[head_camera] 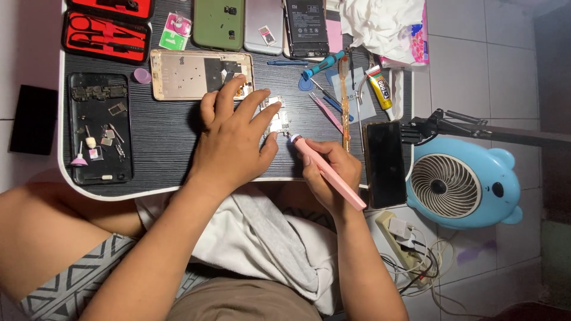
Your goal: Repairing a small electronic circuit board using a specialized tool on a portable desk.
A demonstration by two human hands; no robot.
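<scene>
- My left hand (235,139) lies flat and spread on the dark table (166,148), fingers fanned open, fingertips pressing down on a small metal circuit part (278,119) near the middle of the desk; it pins the part rather than gripping it
- My right hand (330,172) is curled closed around a pink pen-shaped tool (327,172), held like a pencil, its pale tip pointing up-left and sitting just beside the metal part, close to my left thumb
- Just above my left fingers I see a gold phone frame (190,74) lying open, its inner side up
- Far left of the table there is a black phone shell (98,128) used as a tray, holding small loose bits and screws
- Top left corner holds a red tool case (107,35) with black tools inside
- Along the top edge lie a green phone back (217,24), a silver phone (262,24) and a phone with its battery exposed (306,27)
- To the right of the metal part are pink tweezers (327,113), a blue-handled screwdriver (324,64) and a tube of glue (380,86)
- A black phone (385,163) rests at the table's right edge, just beside my right hand
- On the floor to the right stands a blue bear-shaped fan (461,184)
- A white cloth (267,238) lies across my lap
</scene>
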